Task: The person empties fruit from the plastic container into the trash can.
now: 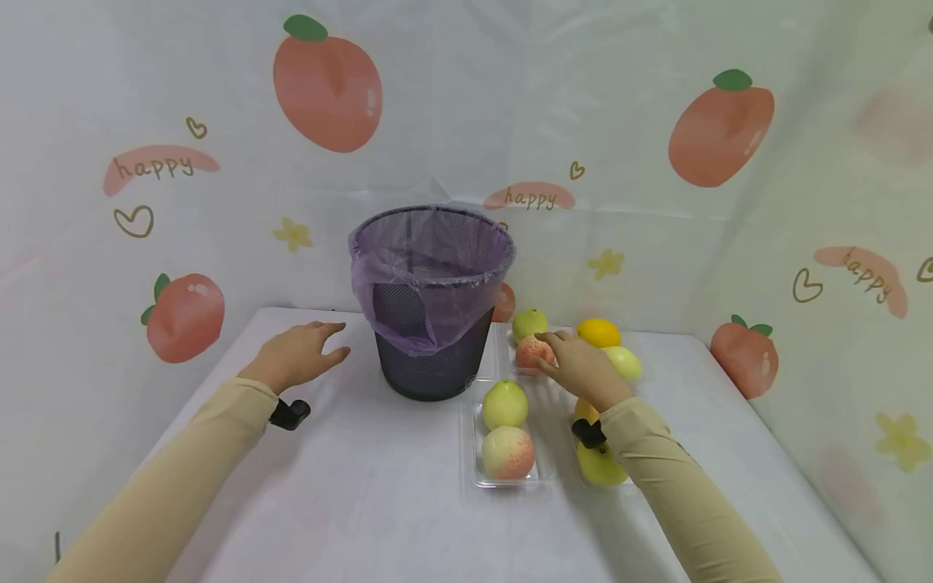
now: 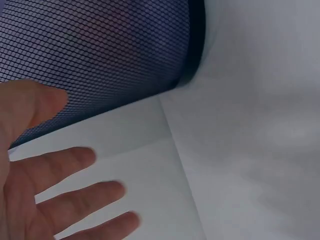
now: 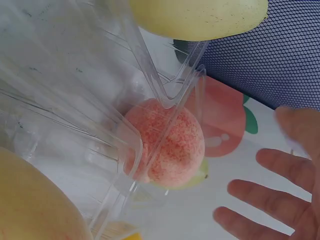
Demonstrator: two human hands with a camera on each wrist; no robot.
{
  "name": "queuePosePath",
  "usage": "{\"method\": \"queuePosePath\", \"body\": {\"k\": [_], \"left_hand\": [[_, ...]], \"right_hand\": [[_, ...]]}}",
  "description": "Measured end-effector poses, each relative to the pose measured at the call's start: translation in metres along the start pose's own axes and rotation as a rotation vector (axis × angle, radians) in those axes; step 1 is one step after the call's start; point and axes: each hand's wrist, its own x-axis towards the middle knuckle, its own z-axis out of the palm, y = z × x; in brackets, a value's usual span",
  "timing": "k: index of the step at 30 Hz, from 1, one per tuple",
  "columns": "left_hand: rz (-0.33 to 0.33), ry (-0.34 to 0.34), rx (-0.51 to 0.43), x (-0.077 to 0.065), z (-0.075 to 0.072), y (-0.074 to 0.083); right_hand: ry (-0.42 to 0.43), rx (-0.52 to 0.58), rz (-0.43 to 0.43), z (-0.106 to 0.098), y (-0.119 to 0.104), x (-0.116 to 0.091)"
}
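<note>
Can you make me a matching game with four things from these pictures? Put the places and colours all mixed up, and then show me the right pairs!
Things:
1. Left hand
2. Bin bag
3. Front peach
4. Right hand

Places and colours:
A. In a clear tray, next to a round green fruit
B. Right of the bin, with its fingers near the back peach
C. Left of the bin, holding nothing
D. See-through purple

Right pairs:
1 goes with C
2 goes with D
3 goes with A
4 goes with B
</note>
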Motion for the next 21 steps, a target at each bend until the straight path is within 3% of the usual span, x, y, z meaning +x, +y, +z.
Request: {"method": "queuePosePath", "body": {"k": [3,6,11,21], "left_hand": [[0.015,-0.088,-0.101,0.0021,0.0026,0.0000],[0.051,-0.132,-0.173,0.0040,0.0054,-0.0001],[0.086,-0.133,-0.208,0.0057,0.0085,-0.0005],[0.083,-0.136,-0.226,0.0036,0.0044,-0.0003]], "right_hand": [[0.010,-0.031,-0.021,0.0022,0.0019,0.0006],[0.020,-0.037,-0.035,0.0039,0.0033,0.0011],[0.011,0.007,-0.039,0.0035,0.0042,0.0007],[0.005,0.045,-0.042,0.0018,0.0054,0.0013]]}}
